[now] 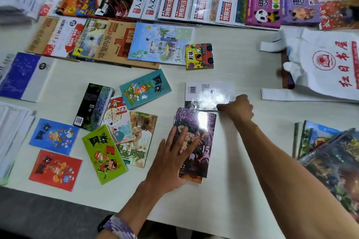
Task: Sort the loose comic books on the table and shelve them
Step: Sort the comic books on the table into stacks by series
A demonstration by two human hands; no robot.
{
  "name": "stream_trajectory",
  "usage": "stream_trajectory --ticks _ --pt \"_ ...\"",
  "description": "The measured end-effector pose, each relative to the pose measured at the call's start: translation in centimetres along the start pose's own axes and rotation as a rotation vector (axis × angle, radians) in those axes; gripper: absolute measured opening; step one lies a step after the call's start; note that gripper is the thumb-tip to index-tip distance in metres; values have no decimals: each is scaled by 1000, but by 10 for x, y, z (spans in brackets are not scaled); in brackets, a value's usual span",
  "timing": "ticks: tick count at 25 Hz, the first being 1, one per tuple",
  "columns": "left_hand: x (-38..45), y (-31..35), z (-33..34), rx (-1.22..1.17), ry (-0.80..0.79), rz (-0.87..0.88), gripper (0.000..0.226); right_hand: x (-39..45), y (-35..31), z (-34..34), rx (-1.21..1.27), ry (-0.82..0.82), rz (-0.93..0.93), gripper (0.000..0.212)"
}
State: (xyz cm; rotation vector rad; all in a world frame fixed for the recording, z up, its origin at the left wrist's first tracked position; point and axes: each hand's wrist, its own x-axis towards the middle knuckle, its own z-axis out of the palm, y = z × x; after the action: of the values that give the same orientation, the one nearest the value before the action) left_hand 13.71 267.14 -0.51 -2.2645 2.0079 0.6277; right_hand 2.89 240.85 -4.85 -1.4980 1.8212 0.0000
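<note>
Meanwhile, left hand [171, 161] presses spread fingers [186, 137] flat on a purple comic [202, 141]; right hand [239, 108] pinches a glossy comic [206, 95] on the bench [223, 190].

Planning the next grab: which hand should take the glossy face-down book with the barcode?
Right. The right hand already grips the glossy book's near edge; the left hand lies flat on the purple comic.
</note>
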Motion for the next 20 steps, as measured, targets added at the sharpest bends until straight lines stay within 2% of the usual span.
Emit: stream_trajectory --ticks 2,4,7,9,11,13,16,18,20 --pt "0 1 -2 5 0 -4 133 -13 3 13 176 -89 33 78" --pt "1 1 -2 6 6 -2 133 -22 0 23 126 -47 -77 75" --pt "0 -1 0 5 17 5 133 -13 -11 13 -146 39 -379 92" --pt "0 -2 3 0 23 4 134 1 -15 6 -444 -25 -533 110" --pt "0 -2 6 -3 27 4 135 9 -15 5 -614 -104 -580 108" --pt "0 -3 7 -6 35 2 135 13 -15 5 -491 -116 -525 95" --pt "1 -3 9 -1 47 -1 135 13 -18 -9 -64 -190 -387 61" --pt "0 -3 11 -12 56 -2 135 4 -18 -22 160 -219 -412 40" --pt "0 -3 10 -19 32 5 135 -13 -17 -42 252 -152 -489 31"
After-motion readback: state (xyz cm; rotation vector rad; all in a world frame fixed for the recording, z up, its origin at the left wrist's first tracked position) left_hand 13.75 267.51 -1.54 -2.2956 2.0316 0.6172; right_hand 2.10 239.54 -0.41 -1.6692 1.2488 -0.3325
